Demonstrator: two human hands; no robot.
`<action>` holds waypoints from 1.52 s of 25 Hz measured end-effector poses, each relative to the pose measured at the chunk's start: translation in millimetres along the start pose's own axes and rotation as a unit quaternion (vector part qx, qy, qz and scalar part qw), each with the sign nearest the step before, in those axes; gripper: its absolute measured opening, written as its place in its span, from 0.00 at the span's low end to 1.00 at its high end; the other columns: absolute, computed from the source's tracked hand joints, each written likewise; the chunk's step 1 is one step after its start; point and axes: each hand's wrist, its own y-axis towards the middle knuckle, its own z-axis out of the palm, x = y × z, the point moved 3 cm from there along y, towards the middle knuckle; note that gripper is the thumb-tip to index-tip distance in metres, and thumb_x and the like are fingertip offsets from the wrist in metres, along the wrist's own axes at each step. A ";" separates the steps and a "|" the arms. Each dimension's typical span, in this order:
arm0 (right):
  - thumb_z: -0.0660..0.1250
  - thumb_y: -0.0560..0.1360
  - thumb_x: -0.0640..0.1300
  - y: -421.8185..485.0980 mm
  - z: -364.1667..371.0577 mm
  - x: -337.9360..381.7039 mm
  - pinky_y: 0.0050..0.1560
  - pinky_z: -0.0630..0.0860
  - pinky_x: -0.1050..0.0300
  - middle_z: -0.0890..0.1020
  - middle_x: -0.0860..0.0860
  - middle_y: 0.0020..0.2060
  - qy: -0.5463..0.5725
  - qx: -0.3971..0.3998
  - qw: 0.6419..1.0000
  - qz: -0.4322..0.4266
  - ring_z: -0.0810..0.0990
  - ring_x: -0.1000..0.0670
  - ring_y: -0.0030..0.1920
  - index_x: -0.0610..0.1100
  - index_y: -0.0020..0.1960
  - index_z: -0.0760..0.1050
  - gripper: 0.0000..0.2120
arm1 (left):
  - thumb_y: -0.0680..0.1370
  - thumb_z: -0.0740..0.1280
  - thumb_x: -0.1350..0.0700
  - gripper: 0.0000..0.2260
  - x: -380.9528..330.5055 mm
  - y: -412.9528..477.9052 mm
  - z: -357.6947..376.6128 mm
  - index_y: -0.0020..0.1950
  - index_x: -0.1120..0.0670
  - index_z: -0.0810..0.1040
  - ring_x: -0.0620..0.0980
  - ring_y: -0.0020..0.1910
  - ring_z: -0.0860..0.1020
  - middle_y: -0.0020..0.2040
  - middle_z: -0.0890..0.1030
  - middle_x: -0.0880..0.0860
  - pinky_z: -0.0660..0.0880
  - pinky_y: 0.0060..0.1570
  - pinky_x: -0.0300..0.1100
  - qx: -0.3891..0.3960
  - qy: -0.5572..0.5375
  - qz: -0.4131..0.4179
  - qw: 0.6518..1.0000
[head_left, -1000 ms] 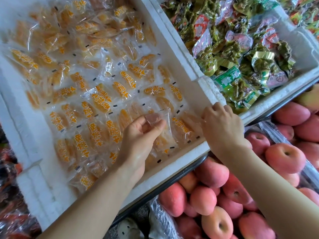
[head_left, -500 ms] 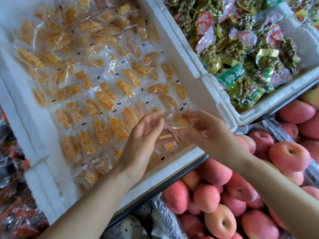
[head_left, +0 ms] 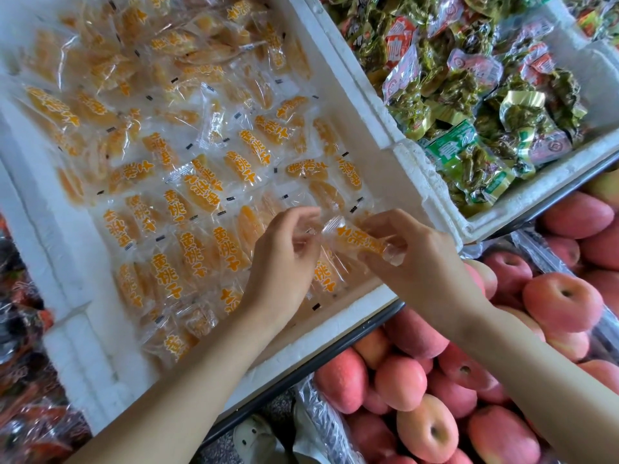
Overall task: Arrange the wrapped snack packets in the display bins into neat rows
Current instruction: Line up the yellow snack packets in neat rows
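My left hand [head_left: 284, 262] pinches the crimped left end of 1 clear dried-peach packet [head_left: 358, 242], and my right hand [head_left: 415, 266] curls round its other end. Both hands are grasping it. The packet hangs stretched between them, lifted just above the near right corner of the white foam bin [head_left: 335, 334], touching none of the packets below it.

Under my left wrist, the near rows [head_left: 194, 249] already look tidy: packets lie side by side with their orange print mostly running the same way. The corner under the lifted packet seems to be the gap this one belongs in. Toward the middle of the bin the packets lie flat but turn at mixed angles, so I judge that part only half sorted. At the far end a loose heap [head_left: 150, 45] is piled and crumpled, with no rows at all.

To the right, the second foam bin [head_left: 536, 192] holds green pickle packets [head_left: 469, 105] in a jumble, apparently untouched. Red apples [head_left: 428, 426] lie below both bins. I'd say less than half the job is done.
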 end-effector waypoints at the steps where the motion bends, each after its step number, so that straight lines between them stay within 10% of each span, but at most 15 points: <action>1: 0.72 0.69 0.43 4.4 -0.4 -3.7 0.48 0.69 0.68 0.80 0.58 0.46 -0.025 -0.012 1.000 0.007 0.77 0.60 0.45 0.49 0.55 0.76 0.15 | 0.77 0.67 0.64 0.14 3.0 -0.1 1.4 0.61 0.54 0.76 0.44 0.55 0.77 0.58 0.78 0.49 0.74 0.57 0.39 0.009 0.103 0.057 0.993; 6: 0.70 0.71 0.46 13.6 17.4 -5.1 0.48 0.73 0.55 0.78 0.52 0.48 -0.093 0.009 0.995 0.022 0.78 0.49 0.48 0.47 0.54 0.75 0.13 | 0.71 0.73 0.59 0.18 25.4 -9.2 8.8 0.61 0.58 0.78 0.58 0.60 0.75 0.59 0.78 0.55 0.71 0.60 0.53 0.086 0.366 0.147 0.915; 28: 0.65 0.73 0.57 17.5 35.6 11.5 0.38 0.70 0.58 0.72 0.56 0.46 -0.269 0.181 0.946 0.003 0.75 0.53 0.43 0.52 0.47 0.66 0.12 | 0.69 0.74 0.57 0.15 31.0 -16.2 -18.0 0.55 0.54 0.78 0.52 0.54 0.77 0.54 0.78 0.52 0.72 0.55 0.42 0.100 0.382 0.215 0.893; 38: 0.62 0.78 0.42 92.2 47.2 53.5 0.59 0.67 0.54 0.73 0.46 0.62 -0.152 0.016 0.987 -0.051 0.71 0.46 0.63 0.44 0.67 0.67 0.18 | 0.76 0.69 0.58 0.17 23.8 48.1 -93.3 0.65 0.59 0.74 0.57 0.63 0.72 0.62 0.74 0.57 0.66 0.63 0.47 0.022 0.395 0.183 0.900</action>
